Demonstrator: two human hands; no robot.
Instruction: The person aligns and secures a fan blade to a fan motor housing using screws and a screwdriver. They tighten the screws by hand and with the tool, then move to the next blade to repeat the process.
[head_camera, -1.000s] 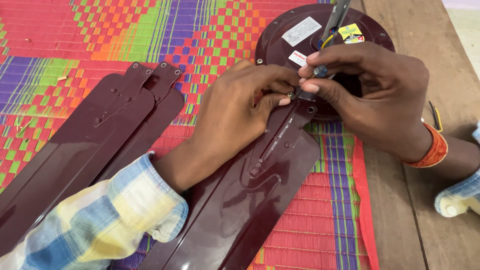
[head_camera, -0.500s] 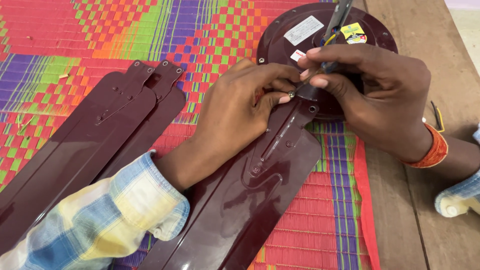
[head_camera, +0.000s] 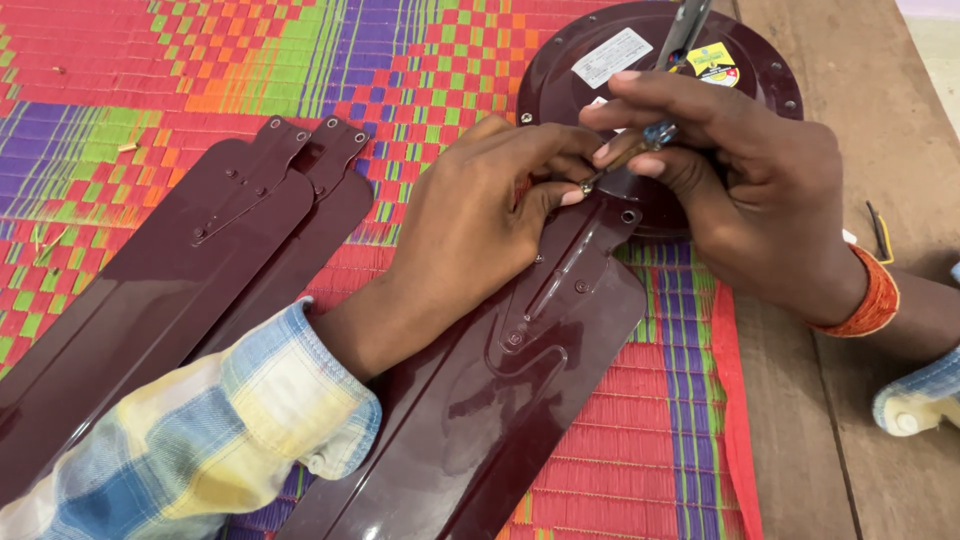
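Note:
A maroon fan blade (head_camera: 480, 400) lies on the woven mat with its bracket end against the round maroon fan motor (head_camera: 560, 75). My left hand (head_camera: 470, 230) rests on the bracket end, fingertips pinched at the joint next to the screwdriver tip. My right hand (head_camera: 730, 180) grips a small screwdriver (head_camera: 630, 155), which slants down to the bracket's edge near a hole (head_camera: 628, 215). Whether a screw sits under the tip is hidden by my fingers.
Two more maroon blades (head_camera: 180, 270) lie stacked at the left on the bright checked mat (head_camera: 300, 60). A metal rod (head_camera: 685, 30) rises from the motor's middle. A wooden surface (head_camera: 830, 420) runs along the right, with a thin wire (head_camera: 878, 225) on it.
My right hand has shifted slightly down and left with the screwdriver, closer to my left fingertips. The blade and motor have stayed put.

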